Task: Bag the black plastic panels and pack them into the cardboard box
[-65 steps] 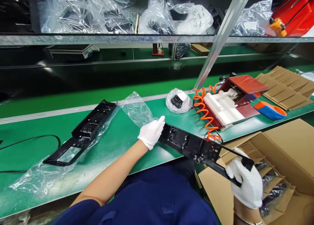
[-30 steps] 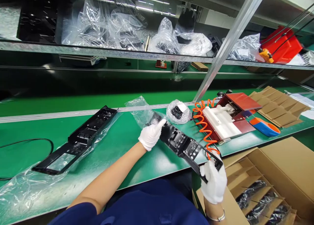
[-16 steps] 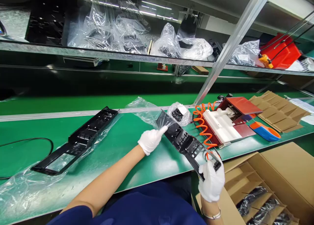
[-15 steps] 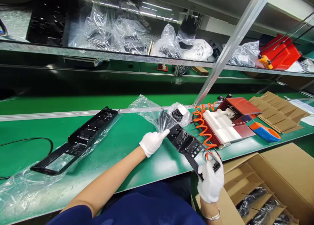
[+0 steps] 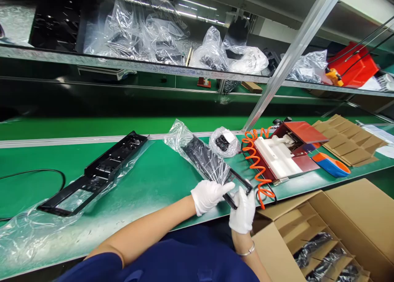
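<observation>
A long black plastic frame (image 5: pixel 209 161) lies slanted in front of me, most of it inside a clear plastic bag (image 5: pixel 178 134). My left hand (image 5: pixel 209 195), in a white glove, pinches the bag's mouth near the frame's lower part. The white-gloved right hand (image 5: pixel 243 210) is closed on the bare near end of the frame, where its rectangular opening shows. Off to the left, a similar black frame (image 5: pixel 101 171) rests on a flattened clear bag (image 5: pixel 30 228) on the green bench (image 5: pixel 147 187).
Behind the frame sits a bubble-wrapped roll (image 5: pixel 224 142). To its right are an orange coiled hose (image 5: pixel 254 157), a red and white fixture (image 5: pixel 278 157) and a blue-orange holder (image 5: pixel 332 165). An open carton (image 5: pixel 353 216) with bagged parts stands at lower right. A shelf edge (image 5: pixel 138 64) crosses above.
The frame has slid farther into the bag, away from me and to the left. My left hand has come down and right along it; the right hand has moved left.
</observation>
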The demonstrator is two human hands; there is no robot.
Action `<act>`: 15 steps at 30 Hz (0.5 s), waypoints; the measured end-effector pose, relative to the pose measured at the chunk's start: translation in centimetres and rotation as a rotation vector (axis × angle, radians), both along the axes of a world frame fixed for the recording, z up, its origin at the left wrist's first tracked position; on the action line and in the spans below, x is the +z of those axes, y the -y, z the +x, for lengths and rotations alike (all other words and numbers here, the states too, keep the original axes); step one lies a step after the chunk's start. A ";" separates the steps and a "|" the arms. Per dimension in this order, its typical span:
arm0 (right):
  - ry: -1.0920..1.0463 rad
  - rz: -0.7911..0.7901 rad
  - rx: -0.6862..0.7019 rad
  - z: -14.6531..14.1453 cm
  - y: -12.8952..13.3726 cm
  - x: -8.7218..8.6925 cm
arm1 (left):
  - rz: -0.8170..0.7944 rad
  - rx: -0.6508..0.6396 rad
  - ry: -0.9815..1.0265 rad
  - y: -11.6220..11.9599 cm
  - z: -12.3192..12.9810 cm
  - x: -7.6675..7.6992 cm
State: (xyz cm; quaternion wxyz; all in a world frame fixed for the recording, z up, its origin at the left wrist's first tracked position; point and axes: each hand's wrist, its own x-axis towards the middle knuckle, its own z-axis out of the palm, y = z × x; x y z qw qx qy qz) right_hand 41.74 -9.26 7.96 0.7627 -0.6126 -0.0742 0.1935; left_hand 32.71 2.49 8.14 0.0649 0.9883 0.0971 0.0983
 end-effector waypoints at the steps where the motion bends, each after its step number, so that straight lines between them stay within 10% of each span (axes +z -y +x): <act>1: -0.060 0.034 0.009 -0.3 -0.5 -0.1 | -0.021 -0.007 0.004 0.1 0.2 0.2; 7: -0.329 0.158 0.119 -2.4 -2.5 0.0 | -0.165 0.200 0.052 -3.4 0.7 1.6; 15: -0.371 0.218 0.119 -2.1 -5.1 -0.9 | -0.209 0.132 0.007 -2.8 -0.9 1.1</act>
